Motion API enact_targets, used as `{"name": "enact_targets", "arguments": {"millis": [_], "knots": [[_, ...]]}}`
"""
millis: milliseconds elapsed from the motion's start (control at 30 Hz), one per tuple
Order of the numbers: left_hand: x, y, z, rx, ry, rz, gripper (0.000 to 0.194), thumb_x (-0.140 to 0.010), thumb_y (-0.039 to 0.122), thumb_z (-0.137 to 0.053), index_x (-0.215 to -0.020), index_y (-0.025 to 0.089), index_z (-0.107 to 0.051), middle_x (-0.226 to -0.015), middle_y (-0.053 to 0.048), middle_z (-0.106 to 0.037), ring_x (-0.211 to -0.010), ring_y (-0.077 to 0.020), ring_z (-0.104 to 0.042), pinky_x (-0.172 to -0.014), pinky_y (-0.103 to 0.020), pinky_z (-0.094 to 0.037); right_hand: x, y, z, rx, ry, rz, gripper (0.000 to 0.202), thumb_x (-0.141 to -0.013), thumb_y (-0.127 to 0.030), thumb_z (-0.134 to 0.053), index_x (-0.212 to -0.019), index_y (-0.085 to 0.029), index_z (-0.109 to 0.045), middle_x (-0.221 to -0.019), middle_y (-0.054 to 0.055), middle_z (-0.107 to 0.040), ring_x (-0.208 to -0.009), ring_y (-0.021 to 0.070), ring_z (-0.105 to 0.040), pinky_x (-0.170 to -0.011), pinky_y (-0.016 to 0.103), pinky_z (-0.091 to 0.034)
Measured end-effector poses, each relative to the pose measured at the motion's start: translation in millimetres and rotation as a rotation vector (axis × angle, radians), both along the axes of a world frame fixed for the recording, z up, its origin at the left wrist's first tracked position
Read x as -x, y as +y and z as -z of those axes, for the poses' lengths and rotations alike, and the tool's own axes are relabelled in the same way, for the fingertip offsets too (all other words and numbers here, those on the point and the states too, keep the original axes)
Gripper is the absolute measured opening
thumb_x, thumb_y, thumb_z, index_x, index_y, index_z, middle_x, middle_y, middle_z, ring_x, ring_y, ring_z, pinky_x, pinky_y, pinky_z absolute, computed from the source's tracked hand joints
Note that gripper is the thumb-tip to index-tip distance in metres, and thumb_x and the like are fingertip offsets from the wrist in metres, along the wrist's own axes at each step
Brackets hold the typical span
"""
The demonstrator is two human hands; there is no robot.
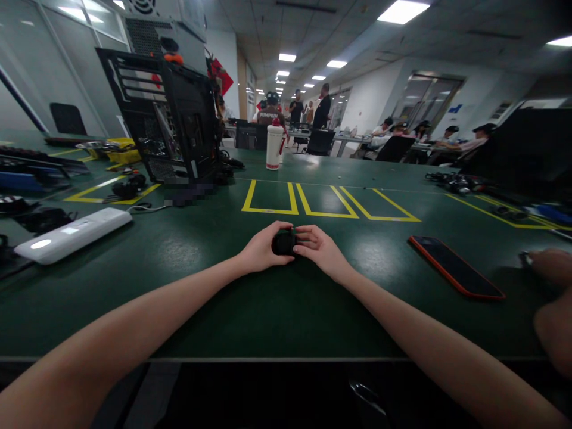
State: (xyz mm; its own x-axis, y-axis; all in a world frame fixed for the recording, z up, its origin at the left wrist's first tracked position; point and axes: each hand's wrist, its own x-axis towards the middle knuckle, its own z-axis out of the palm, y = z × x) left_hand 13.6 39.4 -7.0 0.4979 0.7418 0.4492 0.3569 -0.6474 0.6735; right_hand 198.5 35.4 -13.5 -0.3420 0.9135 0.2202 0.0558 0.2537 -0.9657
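A small, dark, rounded object (282, 243) is between my two hands, just above or on the green table; its exact kind I cannot make out. My left hand (263, 247) curls round its left side, thumb below and fingers above. From the right, my right hand (320, 249) closes on the same object with thumb and fingertips. The fingertips of both hands nearly meet at its upper edge. Part of the object is hidden by the fingers.
Yellow tape outlines (328, 214) lie beyond my hands, with a white bottle (273, 148) behind. A white power strip (75, 233) and black computer case (179, 119) are left. An orange-edged phone (453, 267) lies right, near another person's hand (549, 265).
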Motion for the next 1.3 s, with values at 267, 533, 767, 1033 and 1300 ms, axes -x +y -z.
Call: {"name": "enact_targets", "arguments": {"millis": [267,533,767,1033,1300], "knots": [[1,-2,-3.4,-0.021,0.039,0.025,0.06,-0.063,0.022,-0.069,-0.116,0.021,-0.042,-0.118,-0.01,-0.048,-0.105,-0.0257,-0.05,-0.087,-0.042,-0.041,-1,-9,-6.8,0.03,-0.036,-0.055,0.033,-0.066,-0.016,-0.065,-0.095,-0.024,-0.052,-0.1,0.0,-0.06,-0.089,0.0176,-0.063,-0.081,0.035,-0.049],[0,-4,-3.4,-0.044,0.056,0.011,0.061,-0.062,0.023,-0.069,-0.116,0.02,-0.041,-0.116,-0.009,-0.05,-0.103,-0.0251,-0.051,-0.086,-0.04,-0.041,-1,-5,-3.8,-0.016,0.028,-0.013,0.024,-0.069,-0.02,-0.064,-0.09,-0.021,-0.054,-0.095,0.001,-0.058,-0.088,0.0155,-0.06,-0.084,0.034,-0.047],[0,-3,-2.3,-0.047,0.044,0.006,0.06,-0.061,0.02,-0.068,-0.115,0.02,-0.042,-0.116,-0.009,-0.05,-0.103,-0.0249,-0.051,-0.085,-0.04,-0.041,-1,-7,-5.6,-0.026,-0.046,-0.022,0.028,-0.067,-0.017,-0.064,-0.092,-0.021,-0.052,-0.098,0.002,-0.057,-0.09,0.0175,-0.06,-0.081,0.035,-0.048],[-1,-6,-5.4,-0.058,0.077,-0.021,0.059,-0.061,0.022,-0.068,-0.114,0.021,-0.043,-0.114,-0.008,-0.051,-0.1,-0.0243,-0.052,-0.083,-0.039,-0.042,0,-9,-6.9,-0.074,-0.016,-0.011,0.014,-0.071,-0.024,-0.062,-0.083,-0.02,-0.055,-0.09,0.0,-0.057,-0.086,0.0155,-0.059,-0.08,0.033,-0.047],[-1,-5,-2.9,-0.095,0.082,-0.014,0.059,-0.061,0.022,-0.067,-0.114,0.023,-0.042,-0.112,-0.006,-0.051,-0.101,-0.0244,-0.051,-0.083,-0.038,-0.042,-3,-3,-2.9,0.013,-0.006,-0.011,0.03,-0.067,-0.023,-0.067,-0.093,-0.02,-0.053,-0.098,0.003,-0.058,-0.091,0.0163,-0.059,-0.086,0.036,-0.045]]}}
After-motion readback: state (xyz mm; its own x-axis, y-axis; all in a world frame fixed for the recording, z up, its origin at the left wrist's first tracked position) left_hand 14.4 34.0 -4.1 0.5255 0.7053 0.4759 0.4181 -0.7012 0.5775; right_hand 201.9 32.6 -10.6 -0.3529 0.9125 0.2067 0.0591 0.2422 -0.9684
